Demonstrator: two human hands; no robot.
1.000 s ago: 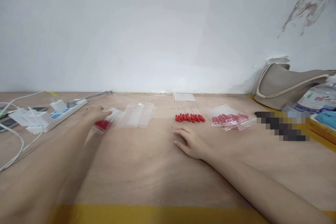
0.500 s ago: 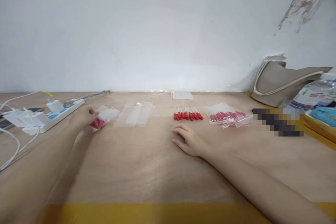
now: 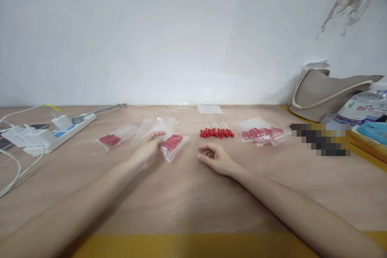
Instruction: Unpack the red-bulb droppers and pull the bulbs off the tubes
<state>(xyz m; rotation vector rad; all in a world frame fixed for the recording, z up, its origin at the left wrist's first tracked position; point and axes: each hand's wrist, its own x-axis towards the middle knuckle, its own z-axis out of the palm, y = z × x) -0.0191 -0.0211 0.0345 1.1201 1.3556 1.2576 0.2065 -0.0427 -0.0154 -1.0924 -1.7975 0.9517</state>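
Observation:
My left hand point(image 3: 151, 146) pinches a clear zip bag point(image 3: 173, 155) of red-bulbed droppers, raised a little above the table. Behind it lie flat clear zip bags point(image 3: 157, 123), partly covered by my hand. Another bag of droppers point(image 3: 113, 139) rests further left. My right hand point(image 3: 218, 158) lies on the table, its fingers loosely curled and the thumb apart, with nothing in them. Just beyond it is a row of loose droppers point(image 3: 217, 132), red bulbs toward me and thin clear tubes pointing away. To their right lies an overlapping pile of filled bags point(image 3: 261, 131).
A power strip point(image 3: 72, 129) with chargers and white cables occupies the left side. Against the wall lies a small flat bag point(image 3: 209, 109). At the right stand a grey bag point(image 3: 329, 92), a plastic bottle point(image 3: 359, 107) and a blue item point(image 3: 373, 132); a dark pixelated object point(image 3: 320, 140) lies nearer.
My left hand has moved right from the far-left bag and now carries a filled dropper bag, leaving another on the table. My right hand stays in place, its fingers curled more.

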